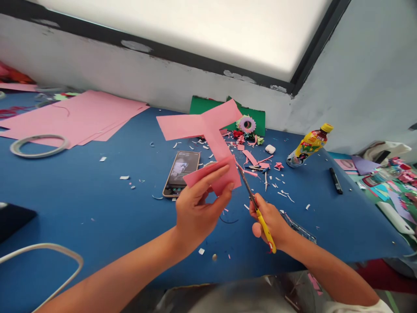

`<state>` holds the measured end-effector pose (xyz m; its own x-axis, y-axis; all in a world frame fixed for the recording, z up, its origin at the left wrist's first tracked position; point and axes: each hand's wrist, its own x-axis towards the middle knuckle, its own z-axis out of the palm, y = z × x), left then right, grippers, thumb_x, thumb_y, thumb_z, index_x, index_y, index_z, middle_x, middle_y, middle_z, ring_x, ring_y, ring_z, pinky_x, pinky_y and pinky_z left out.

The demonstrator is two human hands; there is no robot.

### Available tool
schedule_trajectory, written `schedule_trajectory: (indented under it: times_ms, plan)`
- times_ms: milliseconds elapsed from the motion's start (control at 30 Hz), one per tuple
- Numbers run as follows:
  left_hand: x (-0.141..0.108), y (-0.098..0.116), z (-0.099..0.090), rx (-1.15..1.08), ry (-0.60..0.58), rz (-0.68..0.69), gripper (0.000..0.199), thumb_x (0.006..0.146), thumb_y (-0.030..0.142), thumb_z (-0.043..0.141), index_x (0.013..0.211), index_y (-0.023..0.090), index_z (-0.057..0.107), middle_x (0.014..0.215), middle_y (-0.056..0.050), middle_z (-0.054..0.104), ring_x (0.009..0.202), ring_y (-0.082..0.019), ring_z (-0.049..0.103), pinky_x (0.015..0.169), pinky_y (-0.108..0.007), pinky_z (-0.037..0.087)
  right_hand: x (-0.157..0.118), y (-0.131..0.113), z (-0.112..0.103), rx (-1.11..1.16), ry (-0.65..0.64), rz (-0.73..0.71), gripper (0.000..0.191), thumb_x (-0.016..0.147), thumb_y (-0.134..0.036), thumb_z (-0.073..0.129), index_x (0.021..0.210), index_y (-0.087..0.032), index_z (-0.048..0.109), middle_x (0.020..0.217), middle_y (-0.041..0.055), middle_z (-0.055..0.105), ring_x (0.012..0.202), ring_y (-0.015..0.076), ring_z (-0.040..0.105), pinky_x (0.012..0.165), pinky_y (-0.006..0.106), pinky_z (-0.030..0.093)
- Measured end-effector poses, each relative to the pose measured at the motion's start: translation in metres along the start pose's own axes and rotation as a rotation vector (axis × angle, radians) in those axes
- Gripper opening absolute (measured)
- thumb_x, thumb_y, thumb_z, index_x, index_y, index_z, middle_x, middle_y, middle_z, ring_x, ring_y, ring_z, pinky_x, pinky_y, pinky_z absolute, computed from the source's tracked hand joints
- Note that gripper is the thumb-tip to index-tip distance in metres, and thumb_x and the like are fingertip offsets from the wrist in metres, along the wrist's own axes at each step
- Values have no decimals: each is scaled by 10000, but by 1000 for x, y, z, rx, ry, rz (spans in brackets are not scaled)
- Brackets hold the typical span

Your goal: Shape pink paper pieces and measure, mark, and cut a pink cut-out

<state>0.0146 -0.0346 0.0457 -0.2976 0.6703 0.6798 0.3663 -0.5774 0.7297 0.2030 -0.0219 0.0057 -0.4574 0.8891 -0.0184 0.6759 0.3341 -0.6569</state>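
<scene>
My left hand [202, 206] pinches a folded piece of pink paper [216, 141] between thumb and fingers, above the blue table. The paper spreads upward into a Y shape, with two arms to the left and right and a folded lower part at my fingers. My right hand [269, 219] grips yellow-handled scissors [265, 228]. Their metal blades point up and left, with the tips at the right edge of the paper beside my left fingers. Whether the blades are parted around the paper is hard to make out. Behind my left hand lies a phone [182, 169] with its screen lit.
Pink paper scraps [250, 158] and white bits litter the table behind the scissors. A yellow-capped bottle [308, 145] and a black marker [335, 180] stand and lie to the right. Large pink sheets [87, 113] and a tape roll [21, 150] are at left. Green card [205, 104] leans by the wall.
</scene>
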Motion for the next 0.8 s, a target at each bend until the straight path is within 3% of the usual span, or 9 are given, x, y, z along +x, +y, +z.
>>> schedule_trajectory:
  times_ms: [267,533,800]
  plan:
    - [-7,4,2,-68,-99,-132,332,730,183,694,1059,204,664,1045,-58,685,748,-143,664,551,-168,576,0,2,4,106,-19,21,199,748,-242,524,799,-237,331,627,-59,499,507,109,431,478,212,295]
    - [-14,1,5,-105,-156,-158,344,737,197,687,1080,204,665,1046,-60,680,627,-87,615,532,-147,561,1,-3,10,254,-8,7,227,685,-218,546,777,-229,338,684,-48,513,537,104,473,479,214,301]
    - [-17,4,7,-138,-176,-204,338,738,227,687,1072,183,668,1012,-69,695,616,-108,638,568,-181,586,2,-4,7,229,8,-33,210,733,-334,526,764,-227,349,663,-40,519,527,111,462,478,224,311]
